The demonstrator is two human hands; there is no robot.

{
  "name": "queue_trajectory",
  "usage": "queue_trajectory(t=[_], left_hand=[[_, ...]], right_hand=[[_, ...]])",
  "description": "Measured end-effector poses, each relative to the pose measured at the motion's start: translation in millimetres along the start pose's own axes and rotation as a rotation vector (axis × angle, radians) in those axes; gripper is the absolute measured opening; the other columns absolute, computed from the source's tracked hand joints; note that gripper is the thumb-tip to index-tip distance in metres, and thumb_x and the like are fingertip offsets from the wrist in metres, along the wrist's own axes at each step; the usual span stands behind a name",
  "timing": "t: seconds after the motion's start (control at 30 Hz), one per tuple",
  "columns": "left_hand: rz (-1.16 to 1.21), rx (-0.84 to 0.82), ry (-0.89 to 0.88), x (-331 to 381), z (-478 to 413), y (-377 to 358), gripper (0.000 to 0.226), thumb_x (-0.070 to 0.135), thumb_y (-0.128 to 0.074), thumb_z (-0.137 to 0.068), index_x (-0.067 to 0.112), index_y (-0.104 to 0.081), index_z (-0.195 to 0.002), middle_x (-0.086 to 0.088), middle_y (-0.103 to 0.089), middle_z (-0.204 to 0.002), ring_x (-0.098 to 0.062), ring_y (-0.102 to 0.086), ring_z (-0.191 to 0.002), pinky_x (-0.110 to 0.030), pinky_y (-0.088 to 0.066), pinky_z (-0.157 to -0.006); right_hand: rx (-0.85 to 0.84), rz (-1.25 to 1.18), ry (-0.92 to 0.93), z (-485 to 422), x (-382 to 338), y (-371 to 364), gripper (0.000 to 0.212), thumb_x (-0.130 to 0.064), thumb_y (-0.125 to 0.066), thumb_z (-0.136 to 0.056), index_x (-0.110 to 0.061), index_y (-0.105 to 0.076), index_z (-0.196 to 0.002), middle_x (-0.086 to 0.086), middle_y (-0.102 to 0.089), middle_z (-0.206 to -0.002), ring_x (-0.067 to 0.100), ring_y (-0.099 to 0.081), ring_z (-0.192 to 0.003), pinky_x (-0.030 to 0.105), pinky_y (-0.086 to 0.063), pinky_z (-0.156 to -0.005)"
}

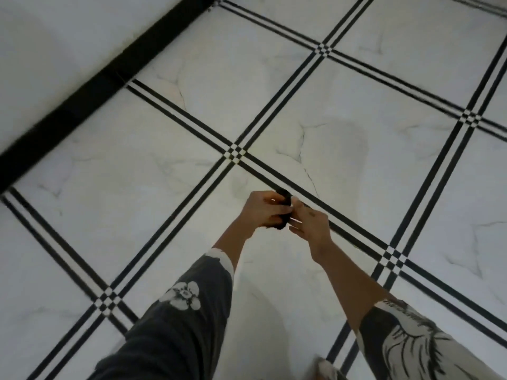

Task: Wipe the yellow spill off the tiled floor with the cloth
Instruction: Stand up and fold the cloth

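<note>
Both my hands meet in front of me above the white tiled floor (356, 138). A small dark cloth (284, 208) is bunched between them. My left hand (263, 209) grips it from the left, and my right hand (310, 223) pinches its right edge with the fingertips. Most of the cloth is hidden inside the hands. No yellow spill shows anywhere on the tiles in this view.
The floor has white marbled tiles with black double lines crossing in small checkered squares (236, 153). A black skirting strip (104, 83) runs along a white wall at the upper left. Part of a foot (326, 368) shows at the bottom edge.
</note>
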State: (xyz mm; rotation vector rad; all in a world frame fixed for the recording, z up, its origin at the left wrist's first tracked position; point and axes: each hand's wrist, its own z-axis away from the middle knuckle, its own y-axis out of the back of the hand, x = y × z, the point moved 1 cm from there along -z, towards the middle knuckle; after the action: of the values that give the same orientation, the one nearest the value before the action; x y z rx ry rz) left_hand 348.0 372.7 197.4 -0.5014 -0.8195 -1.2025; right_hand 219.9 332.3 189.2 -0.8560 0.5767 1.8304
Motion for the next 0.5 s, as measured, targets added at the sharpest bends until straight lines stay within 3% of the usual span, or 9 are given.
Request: queue_trajectory(t=[0.13, 0.23, 0.3, 0.4, 0.5], left_hand=[[-0.073, 0.028, -0.146, 77, 68, 6, 0.022, -0.008, -0.066, -0.078, -0.004, -0.065, -0.099, -0.019, -0.066, -0.089, -0.025, -0.065, -0.069, -0.025, -0.054, -0.06], [-0.103, 0.159, -0.216, 150, 139, 15, 0.029, -0.012, -0.066, -0.074, -0.001, -0.068, -0.101, -0.013, -0.068, -0.095, -0.02, -0.066, -0.082, -0.027, -0.057, -0.072], [0.014, 0.26, -0.227, 207, 204, 22, 0.03, -0.014, -0.066, -0.074, -0.002, -0.068, -0.101, -0.012, -0.067, -0.092, -0.017, -0.065, -0.08, -0.021, -0.056, -0.07], [0.255, 0.376, -0.215, 283, 302, 31, 0.028, -0.015, -0.064, -0.075, -0.006, -0.067, -0.101, -0.019, -0.067, -0.093, -0.03, -0.067, -0.085, -0.024, -0.057, -0.07], [0.377, 0.536, -0.237, 342, 392, 40, 0.024, -0.017, -0.059, -0.076, -0.005, -0.067, -0.095, -0.02, -0.067, -0.091, -0.033, -0.065, -0.085, -0.029, -0.058, -0.075]], right_hand=[[0.007, -0.007, 0.017, 57, -85, -3, 0.016, -0.025, -0.07, -0.08, -0.012, -0.068, -0.072, 0.006, -0.07, -0.076, 0.019, -0.067, -0.074, 0.025, -0.053, -0.066], [-0.026, -0.029, 0.041, 120, -166, -8, 0.019, -0.013, -0.065, -0.084, -0.008, -0.066, -0.065, 0.002, -0.064, -0.053, 0.019, -0.061, -0.054, 0.022, -0.05, -0.048], [-0.077, 0.053, 0.055, 178, -224, -11, 0.025, -0.015, -0.065, -0.085, -0.009, -0.065, -0.06, 0.002, -0.056, -0.049, 0.018, -0.052, -0.05, 0.022, -0.043, -0.047], [-0.168, 0.115, 0.158, 260, -300, -11, 0.03, -0.018, -0.06, -0.089, -0.004, -0.057, -0.062, 0.007, -0.051, -0.056, 0.019, -0.044, -0.056, 0.03, -0.037, -0.054], [-0.136, 0.149, 0.219, 325, -370, -6, 0.024, -0.022, -0.048, -0.095, -0.002, -0.059, -0.093, 0.017, -0.061, -0.095, 0.027, -0.057, -0.087, 0.046, -0.048, -0.081]])
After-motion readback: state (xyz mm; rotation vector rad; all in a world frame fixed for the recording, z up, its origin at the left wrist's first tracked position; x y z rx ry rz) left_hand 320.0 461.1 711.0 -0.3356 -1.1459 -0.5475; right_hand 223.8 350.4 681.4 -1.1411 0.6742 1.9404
